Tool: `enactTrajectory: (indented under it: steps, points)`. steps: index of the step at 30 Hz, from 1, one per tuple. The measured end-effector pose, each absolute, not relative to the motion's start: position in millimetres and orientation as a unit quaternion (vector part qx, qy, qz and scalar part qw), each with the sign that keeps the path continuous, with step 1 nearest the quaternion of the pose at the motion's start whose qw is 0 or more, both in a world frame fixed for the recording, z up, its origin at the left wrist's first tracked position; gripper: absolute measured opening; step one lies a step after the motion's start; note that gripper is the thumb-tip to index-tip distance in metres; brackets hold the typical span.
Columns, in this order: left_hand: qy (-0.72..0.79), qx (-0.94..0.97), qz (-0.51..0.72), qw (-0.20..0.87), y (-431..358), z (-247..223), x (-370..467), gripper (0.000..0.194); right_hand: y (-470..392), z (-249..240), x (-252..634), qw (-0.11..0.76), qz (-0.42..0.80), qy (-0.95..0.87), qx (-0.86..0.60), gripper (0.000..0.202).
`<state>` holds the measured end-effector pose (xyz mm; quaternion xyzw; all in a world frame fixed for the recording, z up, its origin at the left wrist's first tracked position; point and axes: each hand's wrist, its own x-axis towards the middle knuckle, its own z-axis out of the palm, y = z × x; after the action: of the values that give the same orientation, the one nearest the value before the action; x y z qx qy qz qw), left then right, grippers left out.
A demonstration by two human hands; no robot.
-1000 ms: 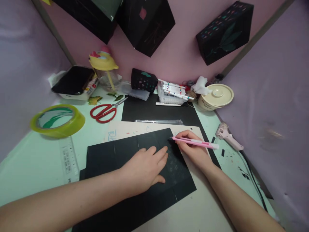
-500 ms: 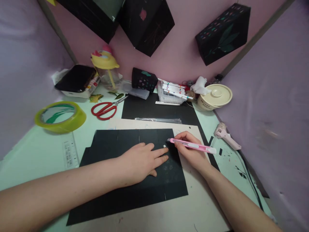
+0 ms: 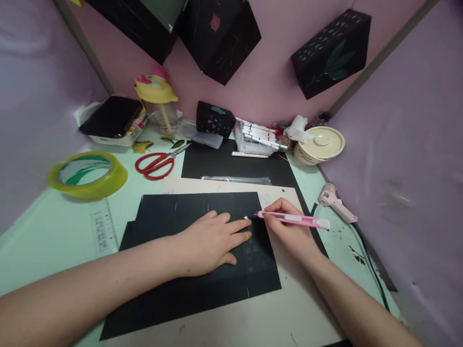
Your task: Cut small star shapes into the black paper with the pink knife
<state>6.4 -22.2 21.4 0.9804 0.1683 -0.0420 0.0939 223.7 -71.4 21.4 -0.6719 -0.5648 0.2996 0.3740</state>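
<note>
Black sheet [image 3: 170, 217] straighter than before, left hand [image 3: 211, 243] atop, cutter [image 3: 292, 218] in right hand [image 3: 291, 233]

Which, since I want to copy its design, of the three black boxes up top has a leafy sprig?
The rightmost box: green leaves under coloured flecks. The middle box shows a pinkish patch instead; the left box shows no leaves.

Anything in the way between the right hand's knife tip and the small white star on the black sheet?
Nothing visible stands between the pink knife in the right hand and the white star, but the left hand has its index fingertip at the star's near side.
</note>
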Motion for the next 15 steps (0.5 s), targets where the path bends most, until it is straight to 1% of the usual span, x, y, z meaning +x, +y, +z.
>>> enactTrajectory:
  steps: [3,6,15]
  points:
    - [0.170,0.980,-0.033,0.098,-22.5,20.1,5.8,0.052,-70.0,2.0,220.6,0.411,0.261,-0.576,-0.657,0.008]
    - [0.171,0.980,-0.026,0.101,-22.3,19.0,5.0,0.054,-70.6,-9.4,220.4,0.413,0.246,-0.588,-0.650,0.008]
    - [0.174,0.979,-0.014,0.107,-21.3,17.7,3.7,0.054,-71.1,-8.4,219.0,0.402,0.243,-0.592,-0.655,0.007]
